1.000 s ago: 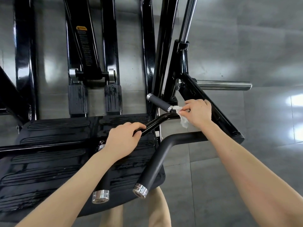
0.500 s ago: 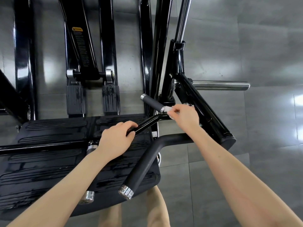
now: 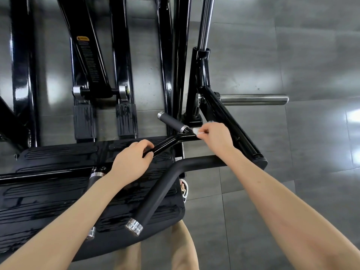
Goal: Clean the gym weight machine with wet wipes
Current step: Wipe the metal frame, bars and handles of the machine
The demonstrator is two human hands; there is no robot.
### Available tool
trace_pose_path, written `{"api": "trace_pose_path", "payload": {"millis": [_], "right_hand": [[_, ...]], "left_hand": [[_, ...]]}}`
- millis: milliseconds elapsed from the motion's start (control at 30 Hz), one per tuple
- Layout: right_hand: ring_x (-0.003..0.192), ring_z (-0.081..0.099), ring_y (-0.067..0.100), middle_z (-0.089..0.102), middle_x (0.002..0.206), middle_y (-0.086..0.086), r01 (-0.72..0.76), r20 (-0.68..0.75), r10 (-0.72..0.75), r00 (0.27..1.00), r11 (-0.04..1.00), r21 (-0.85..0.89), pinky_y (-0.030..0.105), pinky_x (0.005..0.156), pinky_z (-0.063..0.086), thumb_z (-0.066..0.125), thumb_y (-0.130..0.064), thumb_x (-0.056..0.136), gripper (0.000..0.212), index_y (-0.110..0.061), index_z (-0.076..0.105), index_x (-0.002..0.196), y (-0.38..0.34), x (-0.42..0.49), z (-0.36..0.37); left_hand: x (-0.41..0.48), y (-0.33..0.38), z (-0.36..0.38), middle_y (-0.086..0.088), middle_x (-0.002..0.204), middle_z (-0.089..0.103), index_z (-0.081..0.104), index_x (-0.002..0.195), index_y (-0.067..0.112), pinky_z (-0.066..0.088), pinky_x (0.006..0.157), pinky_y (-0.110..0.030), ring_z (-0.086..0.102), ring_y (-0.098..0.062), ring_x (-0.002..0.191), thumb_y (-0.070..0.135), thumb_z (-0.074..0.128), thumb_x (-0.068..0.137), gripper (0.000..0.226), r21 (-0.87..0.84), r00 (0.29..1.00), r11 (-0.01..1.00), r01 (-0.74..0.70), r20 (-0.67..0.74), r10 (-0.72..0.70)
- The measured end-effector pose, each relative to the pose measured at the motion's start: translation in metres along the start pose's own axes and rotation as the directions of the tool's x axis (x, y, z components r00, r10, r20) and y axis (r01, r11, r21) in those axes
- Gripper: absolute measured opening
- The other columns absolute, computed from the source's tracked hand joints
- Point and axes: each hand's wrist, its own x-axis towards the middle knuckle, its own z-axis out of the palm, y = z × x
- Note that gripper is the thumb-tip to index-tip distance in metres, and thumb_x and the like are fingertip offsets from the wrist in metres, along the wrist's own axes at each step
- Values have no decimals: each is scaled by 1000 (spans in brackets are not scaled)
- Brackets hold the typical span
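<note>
Head view, looking down on a black weight machine (image 3: pixel 196 75) that stands on a grey tiled floor (image 3: pixel 302 55).

Left hand (image 3: pixel 130 162): the fingers and thumb are curled round a glossy black bar (image 3: pixel 171 142), which bends up and to the right toward the frame.

Right hand (image 3: pixel 216 137): the fingertips pinch a white wet wipe (image 3: pixel 195 131) and press it against the far end of the same bar. The wipe sits just beside the chrome collar of a short rubber grip (image 3: pixel 170 120). Only a small crumpled patch of it shows past the fingers; the rest appears to be tucked under the hand.

Nearer the camera, a thicker matte handle (image 3: pixel 155 197) with a chrome end cap runs below both hands and passes under the right forearm. To its left, the ribbed black footplate (image 3: pixel 48 191) lies beneath the left forearm. Two small rubber pads (image 3: pixel 84 121) stand side by side beyond the footplate.

A chrome peg (image 3: pixel 253 99) juts rightward from the frame, well apart from the right hand. A chrome rod (image 3: pixel 204 26) rises from the frame's black sleeve. A warning label (image 3: pixel 87 59) with a yellow header sits on an upper left strut.
</note>
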Motion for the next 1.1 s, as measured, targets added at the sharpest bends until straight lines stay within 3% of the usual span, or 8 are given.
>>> {"api": "trace_pose_path", "payload": {"millis": [133, 267, 400, 500, 633, 800, 967, 1100], "right_hand": [[68, 60, 16, 69, 73, 2, -4, -206, 58, 977, 968, 249, 23, 60, 43, 61, -23, 86, 16, -11, 69, 78, -5, -34, -38], [87, 64, 21, 72, 94, 0, -81, -333, 109, 937, 992, 98, 22, 69, 38, 59, -20, 89, 13, -15, 69, 96, 33, -81, -78], [98, 61, 29, 68, 114, 1, -78, -206, 84, 975, 996, 37, 24, 70, 35, 50, -18, 95, 23, -18, 66, 111, 52, -85, -67], [120, 53, 21, 59, 129, -2, -44, -36, 46, 998, 997, 58, 24, 91, 36, 49, -25, 96, 28, -22, 64, 120, 55, -43, -69], [130, 43, 8, 50, 138, -8, -29, 168, -5, 986, 979, 202, 17, 104, 29, 52, -27, 95, 30, -24, 61, 124, 69, -3, -73], [129, 36, -4, 51, 128, -14, 182, 40, -207, 978, 925, 333, 12, 108, 27, 55, -14, 93, 24, -20, 69, 112, 88, -97, -83], [133, 38, 8, 57, 130, -5, 307, 97, -322, 942, 940, 147, 20, 111, 25, 51, -12, 95, 23, -11, 71, 106, 83, -86, -86], [134, 38, 24, 57, 129, 5, 318, 129, -294, 947, 916, -244, 37, 115, 21, 49, -7, 90, 24, -6, 68, 104, 64, -83, -64]], "left_hand": [[2, 5, 3, -1, 111, 59, 57, 120, 23, 41, 89, -30, 55, -20, 106, 23, 49, 93, 28, -4, 999, 1000, -28, -36, 28], [-1, 21, 6, -3, 114, 60, 59, 120, 21, 41, 95, -37, 52, -25, 109, 22, 50, 92, 30, 65, 980, 989, -130, -145, 138], [-7, 44, 17, -5, 112, 62, 63, 117, 19, 41, 93, -39, 53, -29, 106, 31, 43, 92, 33, 121, 956, 967, -225, -162, 243], [-13, 53, 31, -5, 106, 65, 66, 113, 19, 43, 88, -37, 57, -29, 100, 45, 25, 82, 57, 181, 944, 942, -282, -122, 306], [-19, 58, 49, -4, 117, 60, 52, 130, 21, 36, 95, -32, 51, -26, 109, 31, 39, 97, 38, 234, 970, 944, -234, -6, 242], [-24, 63, 52, -5, 118, 59, 47, 134, 20, 36, 94, -31, 52, -25, 111, 28, 40, 98, 38, 232, 979, 952, -200, -1, 206], [-26, 65, 50, 0, 113, 62, 53, 130, 25, 38, 92, -30, 53, -22, 109, 27, 47, 95, 35, 189, 981, 965, -180, -30, 189], [-28, 67, 46, 2, 106, 61, 61, 121, 25, 39, 84, -26, 55, -19, 102, 25, 57, 90, 31, 96, 986, 986, -136, -82, 144]]}}
